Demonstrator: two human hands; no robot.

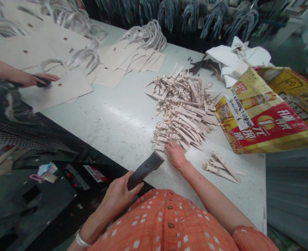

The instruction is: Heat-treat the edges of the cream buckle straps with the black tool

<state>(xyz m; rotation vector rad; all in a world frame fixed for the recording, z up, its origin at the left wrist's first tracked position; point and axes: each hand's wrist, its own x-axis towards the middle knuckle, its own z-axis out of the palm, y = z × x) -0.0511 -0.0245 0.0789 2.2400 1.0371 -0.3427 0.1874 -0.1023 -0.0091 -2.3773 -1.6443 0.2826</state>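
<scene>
My left hand [117, 192] is wrapped round a dark grey electric clipper [146, 169], its flat head pointing up and right over the table edge. At the near end of a pile of pale buckle straps [185, 120], my right hand [175, 155] has its fingers bent and closed on a buckle strap [158, 146]. The fingertips are partly hidden. Small gold-coloured buckles show along the straps' left ends. To the right of my right forearm, several loose straps [222, 167] lie apart from the pile.
A yellow and red carton [266, 120] stands open at the right table edge, with white scraps [239, 59] behind it. On the left, another person's hand [30, 78] holds a dark tool over beige panels [72, 83]. Looped handles [150, 35] lie at the back.
</scene>
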